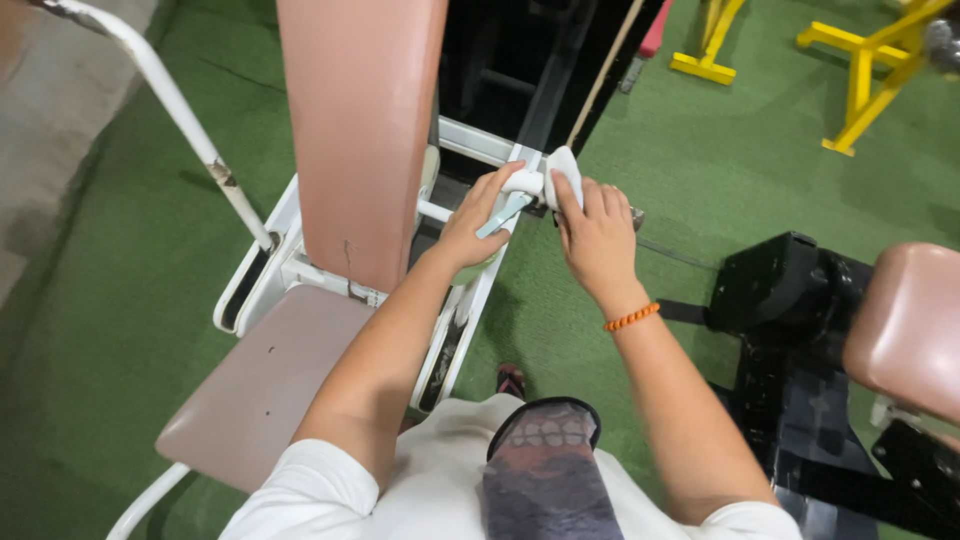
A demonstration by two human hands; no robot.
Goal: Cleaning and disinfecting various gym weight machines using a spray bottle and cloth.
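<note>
Green turf floor (720, 150); bare concrete strip (50, 130) at left. Yellow metal frames (870, 70) far right, black machine (800, 330) nearer, pinkish padded seat (265, 380) below.

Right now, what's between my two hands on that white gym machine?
In the head view, a white cloth wrapped on the machine's white bar lies between them: the left hand grips the bar beside it, and the right hand presses the cloth.

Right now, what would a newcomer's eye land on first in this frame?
Probably the two hands at centre: the left hand grips a white frame bar of the exercise machine while the right hand, with an orange bead bracelet on its wrist, presses a white cloth against it. Next, the tall pink backrest pad rising at upper left, and yellow equipment on green turf at upper right.
</note>
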